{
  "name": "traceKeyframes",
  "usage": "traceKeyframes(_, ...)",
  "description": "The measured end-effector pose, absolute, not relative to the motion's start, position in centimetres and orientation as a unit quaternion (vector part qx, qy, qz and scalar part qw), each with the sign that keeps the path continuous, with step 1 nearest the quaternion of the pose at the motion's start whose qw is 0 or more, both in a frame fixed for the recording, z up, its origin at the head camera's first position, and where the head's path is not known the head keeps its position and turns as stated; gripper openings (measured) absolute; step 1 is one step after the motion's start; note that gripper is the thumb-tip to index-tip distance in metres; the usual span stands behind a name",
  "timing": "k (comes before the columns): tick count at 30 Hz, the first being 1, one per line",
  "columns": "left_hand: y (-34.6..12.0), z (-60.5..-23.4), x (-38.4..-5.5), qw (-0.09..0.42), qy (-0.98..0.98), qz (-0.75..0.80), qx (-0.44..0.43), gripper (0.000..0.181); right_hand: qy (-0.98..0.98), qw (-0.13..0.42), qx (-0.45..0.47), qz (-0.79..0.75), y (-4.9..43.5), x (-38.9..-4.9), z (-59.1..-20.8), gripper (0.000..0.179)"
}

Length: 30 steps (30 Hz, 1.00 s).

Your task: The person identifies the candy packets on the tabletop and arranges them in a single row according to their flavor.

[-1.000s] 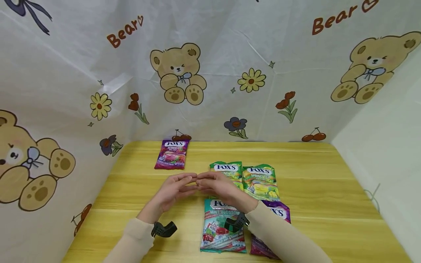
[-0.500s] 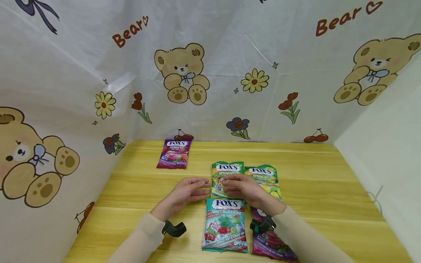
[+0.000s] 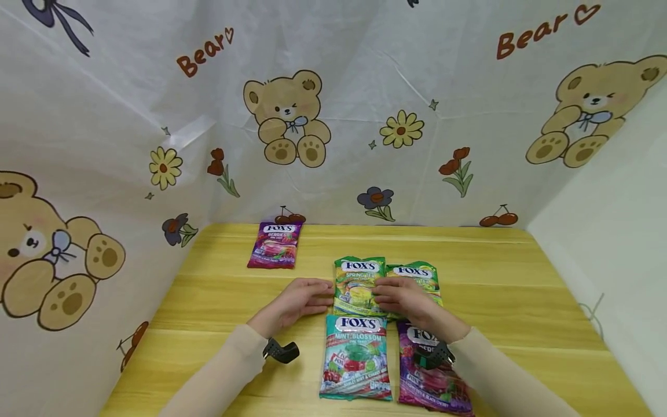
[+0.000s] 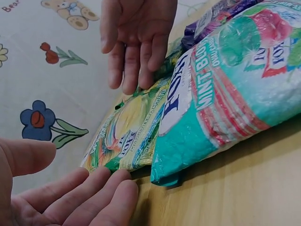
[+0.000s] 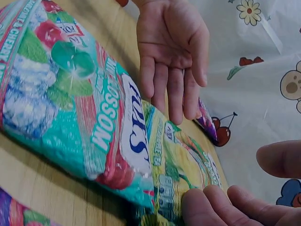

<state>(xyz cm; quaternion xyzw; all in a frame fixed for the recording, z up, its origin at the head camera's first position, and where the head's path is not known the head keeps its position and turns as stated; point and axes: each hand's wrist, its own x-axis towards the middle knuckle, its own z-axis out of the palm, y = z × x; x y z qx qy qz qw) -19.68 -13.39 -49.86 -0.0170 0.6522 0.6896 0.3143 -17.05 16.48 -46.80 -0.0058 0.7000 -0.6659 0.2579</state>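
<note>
A green and yellow Fox's Spring Tea candy bag [image 3: 356, 292] lies flat between my two hands. My left hand [image 3: 298, 300] is at its left side, fingers extended, fingertips right at the bag's edge. From the other side, my right hand [image 3: 410, 301] has its straight fingers at the bag's right edge and partly covers a second Spring Tea bag [image 3: 422, 272]. In the right wrist view the fingertips [image 5: 200, 205] overlap the yellow bag's side. Just nearer to me lies a teal Mint Blossom bag [image 3: 356, 362], its top edge against the first Spring Tea bag.
A purple Berries bag [image 3: 435, 385] lies under the right wrist, right of the teal one. Another purple Berries bag [image 3: 274, 248] is at the back left of the wooden table [image 3: 500, 301]. A white bear-print cloth [image 3: 354, 75] hangs behind, and a white wall stands right.
My hands were together at the fingertips over the table; they have parted, the right hand moving right past the first Spring Tea bag and both coming to its sides.
</note>
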Motion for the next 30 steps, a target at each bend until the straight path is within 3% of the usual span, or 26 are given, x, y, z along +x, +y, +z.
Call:
traceKeyframes(20, -12.9, -50.5, -20.2, 0.322, 0.622, 0.713, -0.041, 0.045, 0.689, 0.267, 0.054, -0.672, 18.1, -17.1, -45.8, 0.051)
traceKeyframes(30, -12.8, -50.7, -20.4, 0.323, 0.618, 0.715, -0.058, 0.044, 0.682, 0.279, 0.038, -0.675, 17.8, -16.8, -45.5, 0.053)
